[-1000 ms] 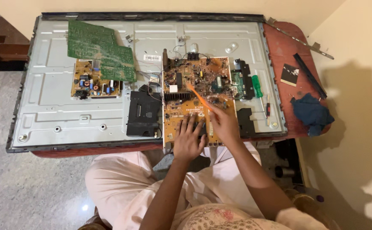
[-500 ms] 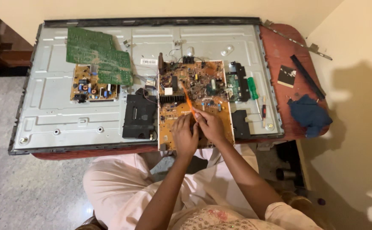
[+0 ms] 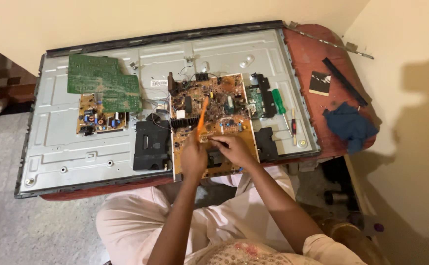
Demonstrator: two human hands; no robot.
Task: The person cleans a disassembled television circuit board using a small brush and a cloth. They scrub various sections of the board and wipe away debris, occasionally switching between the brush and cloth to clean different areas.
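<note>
A large brown circuit board (image 3: 214, 100) lies on the grey metal back of an opened flat screen (image 3: 52, 142). My left hand (image 3: 193, 158) rests on the board's near edge, shut on a thin orange tool (image 3: 202, 114) that points up and away from me. Just to its right, my right hand (image 3: 235, 149) presses its fingertips on the board's near middle. Whether those fingers pinch a small part cannot be made out.
A green circuit board (image 3: 104, 83) overlaps a small brown power board (image 3: 94, 120) at the left. A black box (image 3: 151, 145) sits beside the big board. To the right lie a green-handled screwdriver (image 3: 278, 100) and a small red screwdriver (image 3: 294, 127). A blue cloth (image 3: 349, 125) and a black strip (image 3: 344, 81) lie on the red table (image 3: 312, 49).
The orange tool, earlier by my right hand's fingers, now stands up from my left hand. Both hands have drawn together at the board's near edge. The view shifted slightly.
</note>
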